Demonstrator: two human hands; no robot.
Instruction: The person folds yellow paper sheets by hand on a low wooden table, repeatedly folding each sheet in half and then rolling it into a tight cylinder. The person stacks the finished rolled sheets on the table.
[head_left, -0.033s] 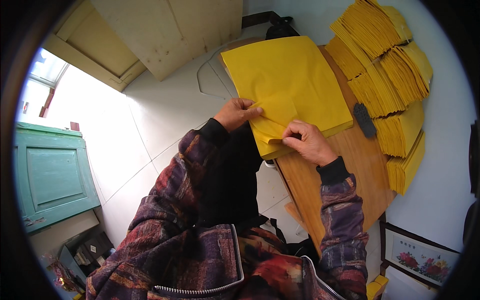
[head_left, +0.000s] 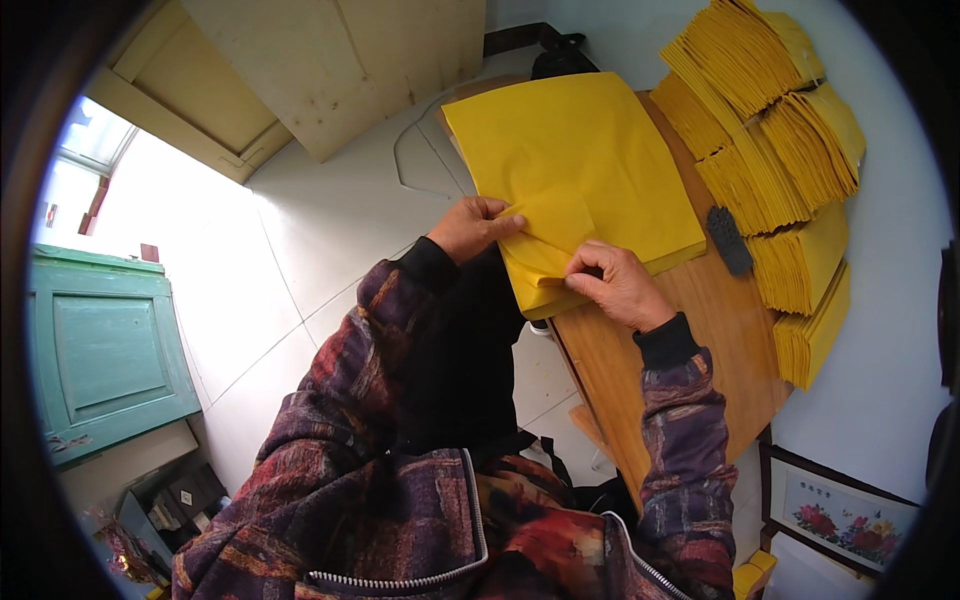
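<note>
A thick stack of large yellow paper sheets (head_left: 600, 130) lies on the wooden table (head_left: 700, 340), overhanging its left edge. My left hand (head_left: 468, 230) pinches the left edge of the top yellow paper sheet (head_left: 548, 215) between thumb and fingers. Lower and to the right, my right hand (head_left: 622, 285) pinches the near edge of the same sheet between thumb and forefinger. Between both hands the near left corner is raised and folded over, with creases running into the sheet. The fingertips hide parts of the fold.
Several bundles of folded yellow paper (head_left: 785, 170) are piled along the wall at the right. A dark grey oblong pad (head_left: 729, 240) sits between them and the stack. Left of the table is white tiled floor (head_left: 270, 300), with a green cabinet (head_left: 115, 345) farther left. A framed flower picture (head_left: 835, 510) stands lower right.
</note>
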